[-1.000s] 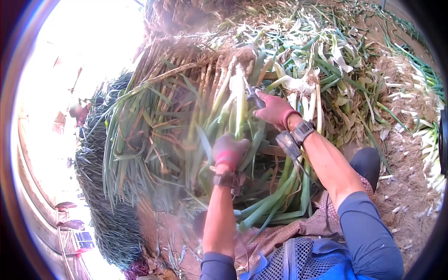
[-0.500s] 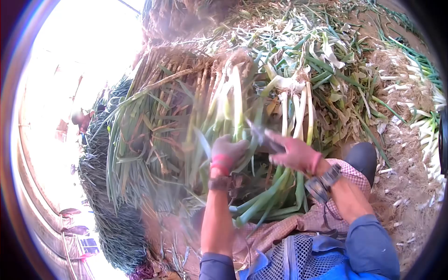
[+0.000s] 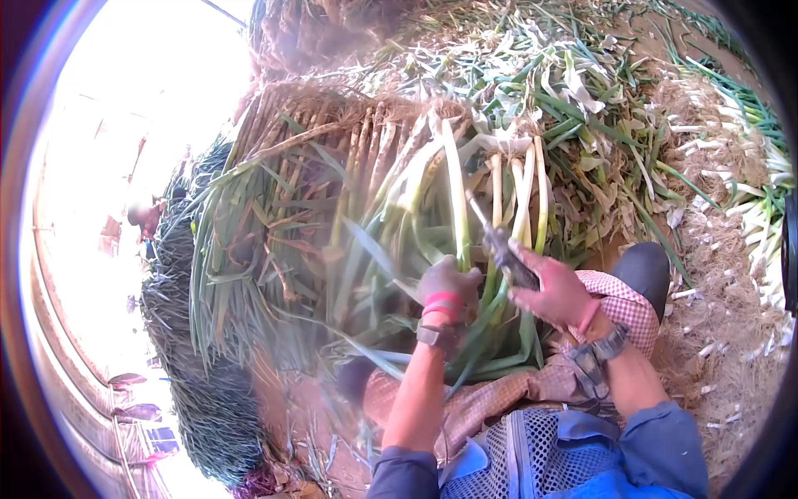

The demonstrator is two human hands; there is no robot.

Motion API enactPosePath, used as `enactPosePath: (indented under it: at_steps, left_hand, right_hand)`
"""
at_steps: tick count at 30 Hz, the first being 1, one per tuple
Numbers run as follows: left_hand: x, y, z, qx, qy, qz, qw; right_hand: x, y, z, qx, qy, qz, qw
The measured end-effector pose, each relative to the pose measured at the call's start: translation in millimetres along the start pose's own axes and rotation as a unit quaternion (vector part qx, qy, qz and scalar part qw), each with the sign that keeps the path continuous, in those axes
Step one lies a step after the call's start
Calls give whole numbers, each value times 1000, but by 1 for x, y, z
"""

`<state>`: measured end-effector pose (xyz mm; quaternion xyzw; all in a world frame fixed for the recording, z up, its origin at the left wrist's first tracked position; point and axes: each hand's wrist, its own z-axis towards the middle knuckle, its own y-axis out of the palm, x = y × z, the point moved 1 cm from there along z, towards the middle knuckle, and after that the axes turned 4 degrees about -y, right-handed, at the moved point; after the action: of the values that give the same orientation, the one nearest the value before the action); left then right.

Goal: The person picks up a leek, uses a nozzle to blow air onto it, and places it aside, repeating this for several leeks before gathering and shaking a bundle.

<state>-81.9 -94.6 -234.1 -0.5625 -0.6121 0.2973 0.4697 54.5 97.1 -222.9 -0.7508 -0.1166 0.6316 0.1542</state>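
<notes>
My left hand (image 3: 450, 284), in a glove with a red cuff, is closed around the green part of a large green onion (image 3: 456, 187) whose white shank points away from me. In my right hand (image 3: 555, 293), also gloved, is a dark air blow gun (image 3: 509, 254) with a thin pale nozzle. The nozzle points up and left, close beside the held stalk. Just right of it stand several trimmed white onion stalks (image 3: 522, 187), their leaves reaching down over my lap. The fingers of my left hand are partly hidden from view.
Unpeeled green onions (image 3: 274, 179) lie in a thick bundle at left, with a darker leaf pile (image 3: 195, 399) beyond. Stripped leaves (image 3: 582, 125) heap up behind. On the right, a row of white-stemmed onions (image 3: 761, 208) lies on root-strewn ground. A distant person (image 3: 145, 214) is at far left.
My left hand has moved right and slightly down with the onion. My right hand has shifted a little right and down, and the blow gun now points more upward.
</notes>
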Motion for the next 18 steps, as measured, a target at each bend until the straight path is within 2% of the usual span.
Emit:
enactPosePath:
  at_steps: [1, 3, 5, 7, 11, 12, 13, 15, 18]
  left_hand:
    - [3, 7, -1, -2, -2, 1, 1000]
    - [10, 20, -3, -4, 2, 8, 1000]
    - [10, 22, -5, -7, 6, 17, 1000]
    - [10, 8, -11, 13, 23, -40, 999]
    - [-24, -10, 9, 22, 43, -210, 977]
    - [-30, -18, 13, -13, 30, -290, 956]
    - [-35, -28, 18, -54, 5, -340, 939]
    - [-39, -52, 19, -101, -20, -436, 894]
    - [-36, -86, 15, -144, -24, -492, 858]
  right_hand:
    - [-1, 0, 7, 0, 1, -1, 1000]
    - [-3, 0, 25, 28, -12, -83, 996]
    - [-14, -3, 53, 8, -4, -80, 997]
    - [-14, -9, 78, 32, 54, -92, 994]
    - [1, -17, 111, 79, 31, -49, 995]
    - [-18, -27, 112, 24, 87, -31, 995]
    - [-13, -24, 118, 25, 87, -31, 995]
    - [3, -14, 135, 35, 9, -58, 998]
    - [1, -9, 157, 26, 6, -69, 997]
